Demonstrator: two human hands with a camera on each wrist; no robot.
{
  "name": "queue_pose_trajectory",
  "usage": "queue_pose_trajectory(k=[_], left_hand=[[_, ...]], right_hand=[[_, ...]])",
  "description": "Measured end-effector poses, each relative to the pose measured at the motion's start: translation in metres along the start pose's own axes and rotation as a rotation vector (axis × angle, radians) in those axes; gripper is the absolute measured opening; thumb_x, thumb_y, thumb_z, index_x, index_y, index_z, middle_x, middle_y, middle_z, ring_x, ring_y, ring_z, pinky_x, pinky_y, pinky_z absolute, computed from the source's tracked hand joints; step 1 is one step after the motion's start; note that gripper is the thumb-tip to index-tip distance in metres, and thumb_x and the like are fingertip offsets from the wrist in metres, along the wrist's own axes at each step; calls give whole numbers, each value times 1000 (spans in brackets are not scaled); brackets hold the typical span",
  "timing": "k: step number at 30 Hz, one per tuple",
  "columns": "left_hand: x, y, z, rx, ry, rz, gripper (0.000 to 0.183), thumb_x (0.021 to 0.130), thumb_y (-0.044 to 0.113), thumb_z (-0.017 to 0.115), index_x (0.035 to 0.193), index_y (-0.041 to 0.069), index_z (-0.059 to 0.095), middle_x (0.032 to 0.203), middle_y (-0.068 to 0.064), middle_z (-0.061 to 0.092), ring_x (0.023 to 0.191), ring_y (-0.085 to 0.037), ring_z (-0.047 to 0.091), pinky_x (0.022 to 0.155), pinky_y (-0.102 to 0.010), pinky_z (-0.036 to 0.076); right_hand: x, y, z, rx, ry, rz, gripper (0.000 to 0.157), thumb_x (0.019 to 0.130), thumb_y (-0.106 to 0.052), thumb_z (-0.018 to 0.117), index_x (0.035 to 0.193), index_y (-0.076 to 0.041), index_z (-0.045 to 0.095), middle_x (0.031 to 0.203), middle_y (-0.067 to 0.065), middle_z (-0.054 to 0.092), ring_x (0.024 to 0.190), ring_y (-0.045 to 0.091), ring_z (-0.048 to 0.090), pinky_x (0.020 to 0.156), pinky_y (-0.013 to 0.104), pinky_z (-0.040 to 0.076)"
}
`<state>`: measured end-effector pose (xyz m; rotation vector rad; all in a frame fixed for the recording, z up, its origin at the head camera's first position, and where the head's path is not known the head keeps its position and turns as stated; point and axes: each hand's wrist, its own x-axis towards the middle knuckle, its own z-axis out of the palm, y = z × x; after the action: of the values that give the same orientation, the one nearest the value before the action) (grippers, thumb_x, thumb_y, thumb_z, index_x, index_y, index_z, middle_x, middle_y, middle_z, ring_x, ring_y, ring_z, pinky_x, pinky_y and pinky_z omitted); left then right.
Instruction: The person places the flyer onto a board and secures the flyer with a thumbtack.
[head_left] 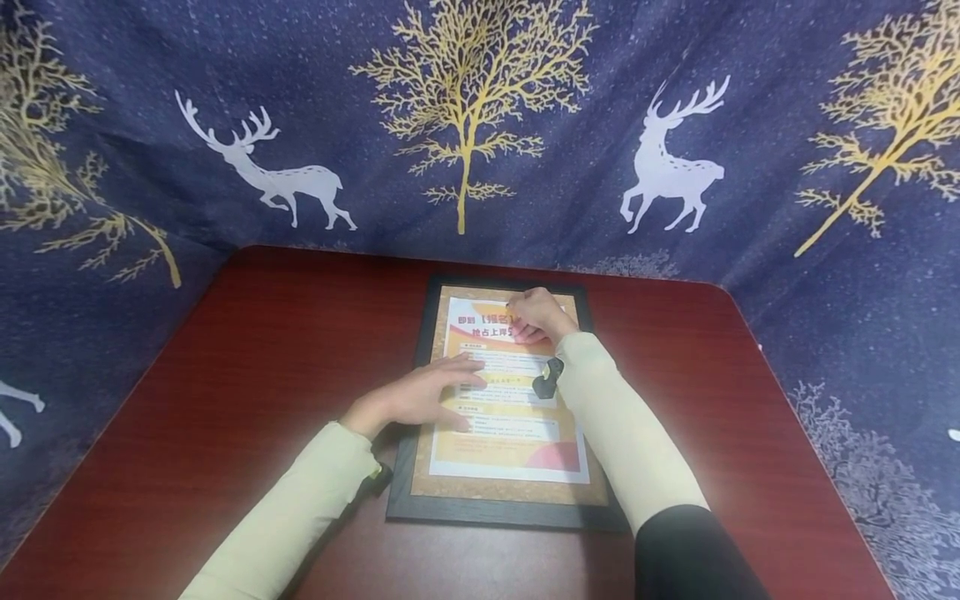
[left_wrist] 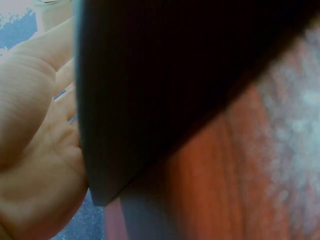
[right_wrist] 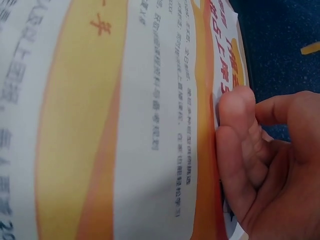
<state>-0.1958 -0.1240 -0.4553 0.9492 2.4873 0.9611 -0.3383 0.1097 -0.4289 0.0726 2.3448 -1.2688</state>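
Observation:
A printed poster [head_left: 510, 458] in yellow, orange and white, with red Chinese lettering, lies on a cork board [head_left: 442, 487] with a dark frame [head_left: 510, 513]. My left hand [head_left: 427, 390] reaches over the frame's left side, fingers spread and fairly straight over the poster's middle. Near the poster's top edge is my right hand [head_left: 542, 315], its fingers bent and the fingertips right at the sheet. In the right wrist view, the right hand's curled fingers [right_wrist: 232, 112] rest along the red title band. I cannot tell whether the thumb and forefinger pinch something small.
The board lies on a dark red wooden table [head_left: 300, 333]. Behind it hangs a blue cloth [head_left: 405, 200] printed with white deer and golden trees. Small dark wrist devices, one being the right wrist's camera [head_left: 547, 379], hang beneath both sleeves.

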Motion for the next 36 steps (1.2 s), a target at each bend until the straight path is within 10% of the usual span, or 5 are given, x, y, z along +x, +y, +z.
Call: queue_pose_trajectory(k=[36], left_hand=[[1,0,0,-4,-1,-5,63,85,33,81,141,16,59,161,-1,35,152,-26,14,121,-52,14]], right_hand=[[5,7,2,39,39,-5,29,100,-23,56,88,1,68,63,7,67,50,14,66,47,26,55]])
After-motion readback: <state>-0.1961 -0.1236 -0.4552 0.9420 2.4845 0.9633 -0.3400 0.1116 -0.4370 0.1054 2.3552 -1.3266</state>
